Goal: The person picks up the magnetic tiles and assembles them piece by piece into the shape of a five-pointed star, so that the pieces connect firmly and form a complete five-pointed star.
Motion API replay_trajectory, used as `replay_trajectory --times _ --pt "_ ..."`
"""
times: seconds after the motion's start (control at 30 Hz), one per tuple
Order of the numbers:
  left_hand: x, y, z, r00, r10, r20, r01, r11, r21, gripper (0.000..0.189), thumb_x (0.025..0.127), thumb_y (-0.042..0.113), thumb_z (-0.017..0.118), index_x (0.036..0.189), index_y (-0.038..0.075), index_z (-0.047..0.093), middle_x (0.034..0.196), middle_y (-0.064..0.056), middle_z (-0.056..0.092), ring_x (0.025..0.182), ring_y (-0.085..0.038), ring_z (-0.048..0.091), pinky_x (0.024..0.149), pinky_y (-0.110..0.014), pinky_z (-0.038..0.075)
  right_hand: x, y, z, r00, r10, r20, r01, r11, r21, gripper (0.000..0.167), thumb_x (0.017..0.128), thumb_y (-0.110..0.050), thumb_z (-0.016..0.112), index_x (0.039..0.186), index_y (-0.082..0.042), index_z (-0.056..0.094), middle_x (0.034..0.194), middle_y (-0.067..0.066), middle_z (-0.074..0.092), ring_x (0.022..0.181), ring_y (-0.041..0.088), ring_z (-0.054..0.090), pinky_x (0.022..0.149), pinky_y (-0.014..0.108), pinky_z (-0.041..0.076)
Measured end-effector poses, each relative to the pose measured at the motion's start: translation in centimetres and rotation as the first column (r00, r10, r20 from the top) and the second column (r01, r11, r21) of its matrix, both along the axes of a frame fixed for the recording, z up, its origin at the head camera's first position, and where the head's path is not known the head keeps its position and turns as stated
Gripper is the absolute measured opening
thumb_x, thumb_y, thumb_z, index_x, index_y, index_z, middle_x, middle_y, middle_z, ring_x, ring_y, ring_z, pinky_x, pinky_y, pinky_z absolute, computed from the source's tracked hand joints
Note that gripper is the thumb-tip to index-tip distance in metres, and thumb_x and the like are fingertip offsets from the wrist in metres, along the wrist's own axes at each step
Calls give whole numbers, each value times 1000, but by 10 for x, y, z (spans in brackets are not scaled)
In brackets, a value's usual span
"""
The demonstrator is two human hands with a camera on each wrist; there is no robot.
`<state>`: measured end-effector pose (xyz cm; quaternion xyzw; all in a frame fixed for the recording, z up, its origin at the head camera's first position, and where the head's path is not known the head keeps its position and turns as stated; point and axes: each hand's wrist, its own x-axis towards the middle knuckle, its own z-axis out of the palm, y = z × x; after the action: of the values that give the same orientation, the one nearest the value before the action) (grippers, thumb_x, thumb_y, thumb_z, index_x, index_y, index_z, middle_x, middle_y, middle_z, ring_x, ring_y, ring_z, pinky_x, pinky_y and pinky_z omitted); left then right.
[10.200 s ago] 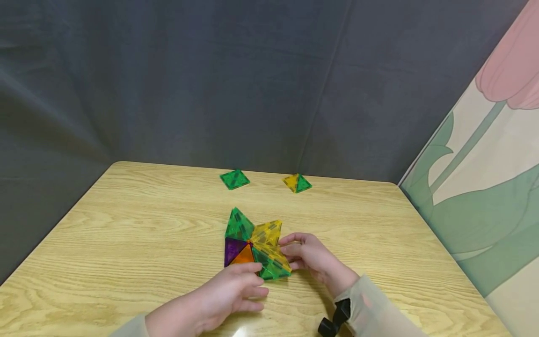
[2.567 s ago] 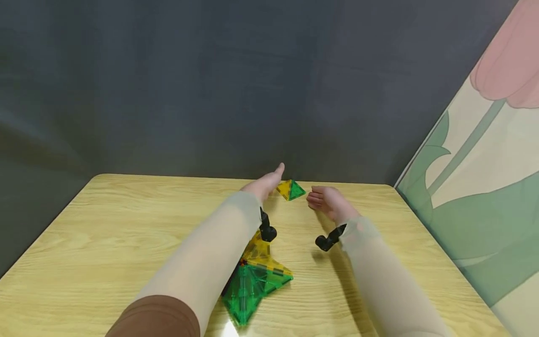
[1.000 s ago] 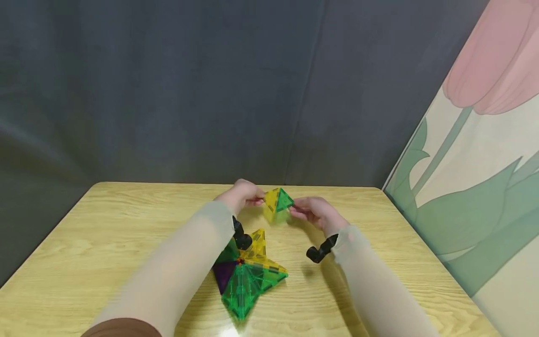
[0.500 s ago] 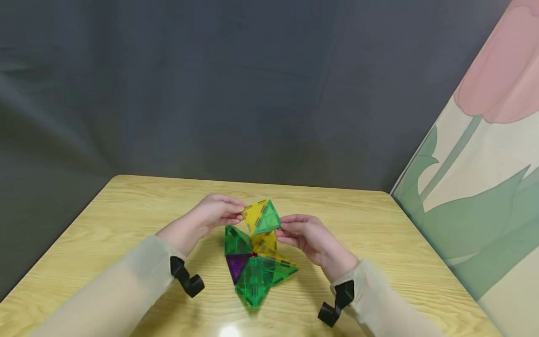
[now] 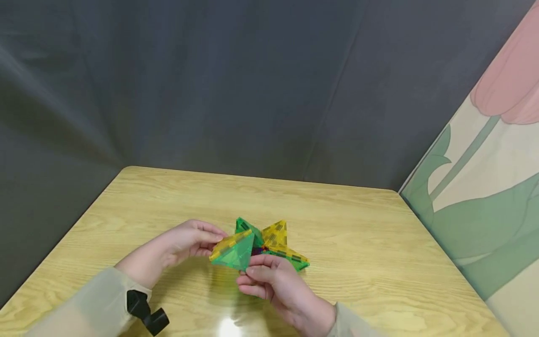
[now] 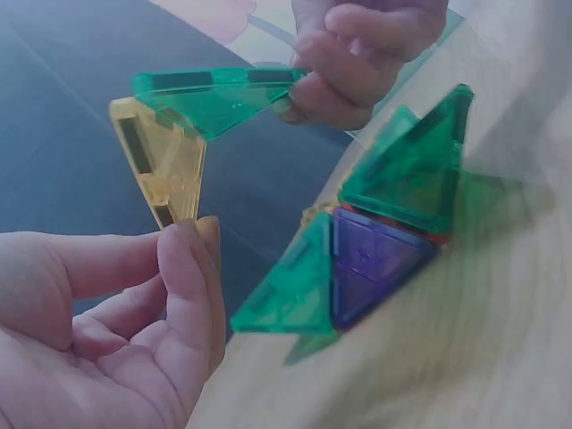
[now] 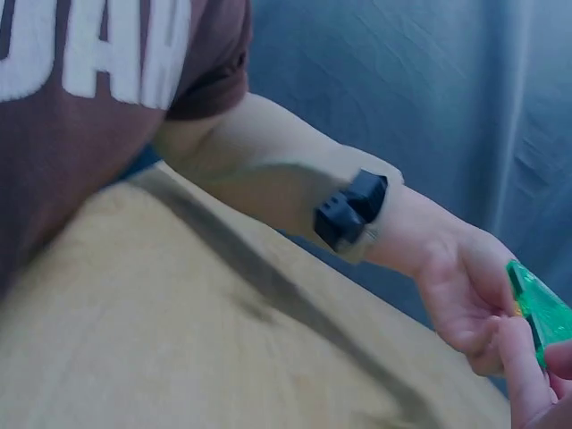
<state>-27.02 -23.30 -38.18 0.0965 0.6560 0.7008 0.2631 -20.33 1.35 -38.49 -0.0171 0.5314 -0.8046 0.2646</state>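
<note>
A joined pair of triangular magnetic tiles hangs above the table, folded along their shared edge. My left hand (image 5: 181, 243) pinches the tip of the yellow tile (image 6: 161, 161), and my right hand (image 5: 282, 285) pinches a corner of the green tile (image 5: 236, 252). Just behind the pair stands a star-shaped tile structure (image 5: 275, 234) with green and yellow points. From the left wrist view, a purple tile (image 6: 371, 264) lies between two raised green points of it. The pair and my right hand hide the structure's near part in the head view.
The wooden table (image 5: 358, 234) extends around the structure on all sides. A dark curtain (image 5: 236, 93) hangs behind its far edge, and a tulip-patterned panel (image 5: 497, 206) stands on the right. Black wrist mounts (image 5: 147, 312) stick out from the forearms.
Both hands have lifted the yellow-green pair from the table's far side and brought it nearer, to the structure's left front. Earlier, the green pair left the back and green tiles appeared on the structure's front.
</note>
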Motion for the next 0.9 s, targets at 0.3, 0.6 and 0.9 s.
replay_trajectory --times 0.3,0.6,0.9 --pt "-12 1 -20 999 -17 43 17 1000 8 21 95 9 62 107 -5 72 96 -8 72 83 -13 67 72 -24 56 11 -24 -18 998 -65 20 65 998 -13 12 98 2 53 109 4 49 93 20 68 82 27 72 78 38 58" --pt "-24 6 -35 998 -5 68 6 1000 -27 23 95 8 62 109 -8 70 97 -9 72 83 -14 67 73 -24 56 16 -32 -20 991 -111 69 112 994 -16 29 101 3 44 125 17 35 109 29 63 95 32 69 84 39 56" --pt "-32 15 -42 996 6 94 -1 999 -53 19 95 7 63 106 -6 72 93 -8 73 79 -13 68 72 -25 57 23 -33 -18 990 -59 131 74 991 -109 57 101 4 34 136 31 -2 126 40 47 121 45 52 103 44 43"
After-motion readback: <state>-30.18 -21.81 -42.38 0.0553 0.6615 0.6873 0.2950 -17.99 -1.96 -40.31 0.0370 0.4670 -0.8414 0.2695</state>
